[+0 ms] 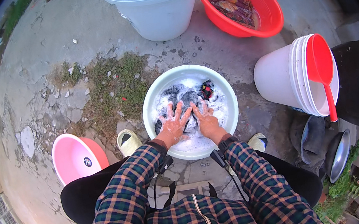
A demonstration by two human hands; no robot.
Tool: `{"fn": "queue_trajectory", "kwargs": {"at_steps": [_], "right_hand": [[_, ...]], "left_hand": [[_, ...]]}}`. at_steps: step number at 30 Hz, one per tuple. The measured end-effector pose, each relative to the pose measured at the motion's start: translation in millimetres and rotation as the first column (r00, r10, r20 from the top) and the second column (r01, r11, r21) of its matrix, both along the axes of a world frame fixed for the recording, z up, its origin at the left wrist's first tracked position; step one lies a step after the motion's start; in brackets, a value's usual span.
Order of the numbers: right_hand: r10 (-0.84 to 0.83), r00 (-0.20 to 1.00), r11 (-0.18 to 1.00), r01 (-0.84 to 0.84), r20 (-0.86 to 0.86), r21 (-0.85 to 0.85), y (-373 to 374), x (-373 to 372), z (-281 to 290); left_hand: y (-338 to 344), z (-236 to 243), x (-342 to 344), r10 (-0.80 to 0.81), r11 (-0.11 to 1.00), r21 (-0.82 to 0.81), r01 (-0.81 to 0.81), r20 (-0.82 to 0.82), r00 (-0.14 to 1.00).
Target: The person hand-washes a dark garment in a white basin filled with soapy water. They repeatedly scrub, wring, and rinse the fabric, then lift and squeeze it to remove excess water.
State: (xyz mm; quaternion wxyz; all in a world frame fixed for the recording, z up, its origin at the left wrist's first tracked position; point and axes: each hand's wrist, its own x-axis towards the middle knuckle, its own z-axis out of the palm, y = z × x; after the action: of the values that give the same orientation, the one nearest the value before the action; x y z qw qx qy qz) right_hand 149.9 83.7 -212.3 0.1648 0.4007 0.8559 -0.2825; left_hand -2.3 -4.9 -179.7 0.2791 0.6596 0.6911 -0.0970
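A pale green basin [149, 116] on the ground between my feet holds soapy water with thick white suds. Dark wet clothing [190, 97] lies in it, partly under the foam, with a red and black patch [206, 90] showing at the right. My left hand [173, 124] presses on the clothing with its fingers spread. Beside it my right hand [207, 122] also rests on the cloth, fingers stretched forward and slightly apart. Foam clings to both hands. Neither hand visibly grips the cloth.
A large pale bucket [162, 16] stands beyond the basin, beside a red basin [273, 15] holding patterned cloth. To the right are a white bucket [274, 77] with a red dipper [319, 62] and a metal bowl [340, 156]. A pink basin [69, 156] sits left, near cracked, weedy concrete.
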Motion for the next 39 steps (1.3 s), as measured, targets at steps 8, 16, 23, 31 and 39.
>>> {"fn": "queue_trajectory", "kwargs": {"at_steps": [8,16,23,31,39], "right_hand": [[0.122,0.988,0.983,-0.133,0.091,0.129,37,-22,-40],[0.072,0.997,0.996,-0.073,0.02,0.054,77,-53,-49],[0.154,0.988,0.986,-0.154,-0.001,0.062,53,-9,-16],[0.054,0.991,0.997,-0.048,-0.123,0.057,1,35,21],[0.271,0.959,0.942,-0.283,0.087,0.179,10,-4,-36]], "left_hand": [[44,-60,-10,-0.054,0.972,-0.228,0.048,-0.019,0.998],[94,-70,-34,0.12,0.911,-0.396,-0.115,-0.012,0.993],[38,-43,-11,-0.019,0.999,0.044,0.021,-0.051,0.999],[-13,4,21,-0.123,0.992,0.036,0.122,0.034,0.992],[15,-30,0,0.058,0.973,-0.226,-0.053,0.018,0.998]]}}
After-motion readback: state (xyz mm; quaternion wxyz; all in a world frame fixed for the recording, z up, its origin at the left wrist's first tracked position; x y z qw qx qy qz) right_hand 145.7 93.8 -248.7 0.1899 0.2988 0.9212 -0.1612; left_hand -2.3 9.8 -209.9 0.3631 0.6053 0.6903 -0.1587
